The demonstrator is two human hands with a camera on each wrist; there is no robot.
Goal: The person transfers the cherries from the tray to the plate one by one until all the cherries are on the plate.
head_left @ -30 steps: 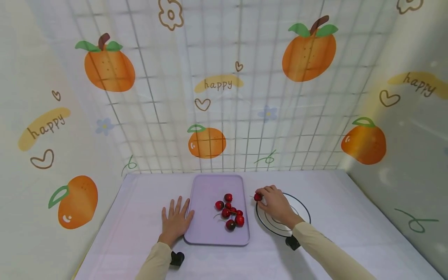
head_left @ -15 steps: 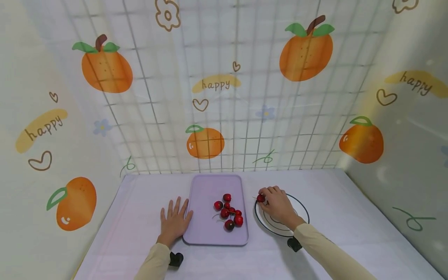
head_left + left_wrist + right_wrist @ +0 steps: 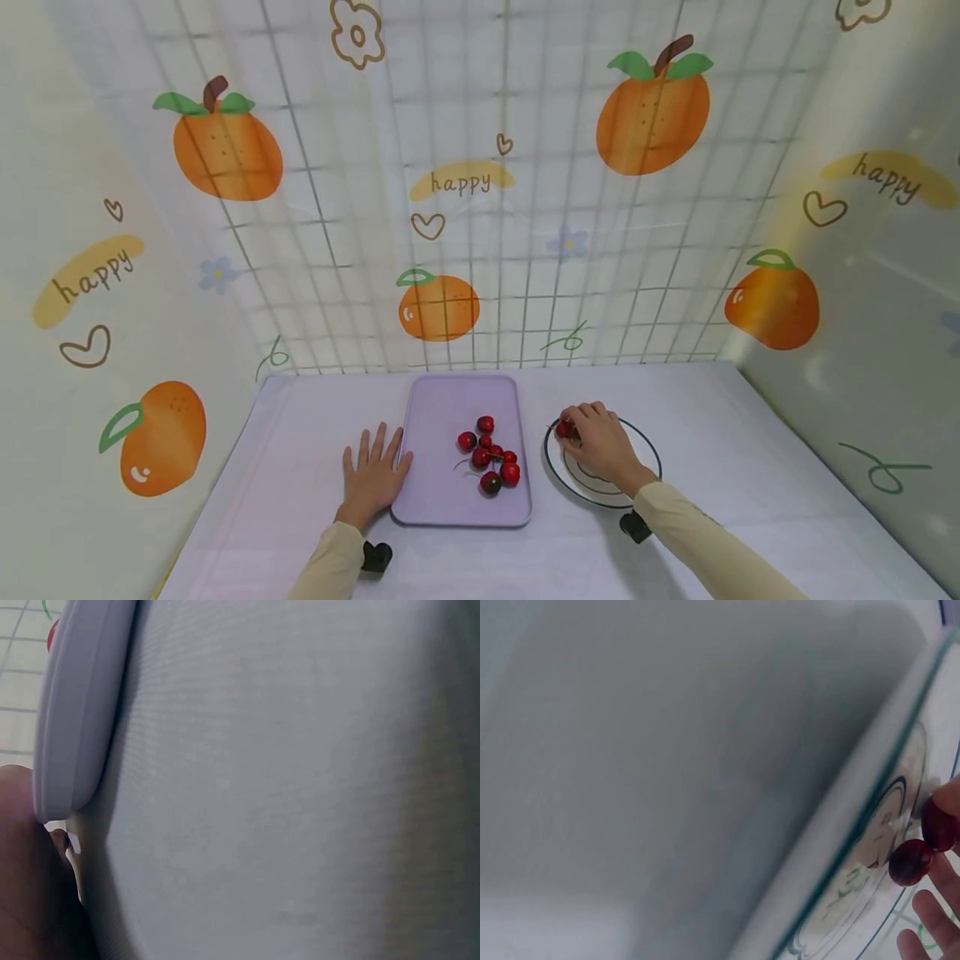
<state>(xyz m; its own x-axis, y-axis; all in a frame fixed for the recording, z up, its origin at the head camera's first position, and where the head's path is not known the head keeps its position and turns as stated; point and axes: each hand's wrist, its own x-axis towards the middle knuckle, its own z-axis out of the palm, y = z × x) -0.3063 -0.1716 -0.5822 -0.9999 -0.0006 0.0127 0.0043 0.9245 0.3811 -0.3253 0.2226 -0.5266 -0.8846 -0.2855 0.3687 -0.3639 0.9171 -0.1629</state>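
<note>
"Since we're rushing, what's the right hand [image 3: 606, 447] doing?"

"Pinching a cherry [image 3: 564, 429] between thumb and fingertips, over the left part of the white plate [image 3: 566, 477]. Right wrist view, we also get a second cherry [image 3: 910, 862] touching it; we can't tell if that one's held too."

"And the left hand [image 3: 372, 483]?"

"Palm down, fingers spread apart, touching the left edge of the purple tray [image 3: 442, 408]."

"Where do we see the other cherries [image 3: 480, 457]?"

"Clustered on the tray, toward its right side. Plate's just right of it, both on the pale table [image 3: 300, 425]. Curtain [image 3: 480, 250] printed with oranges behind."
</note>
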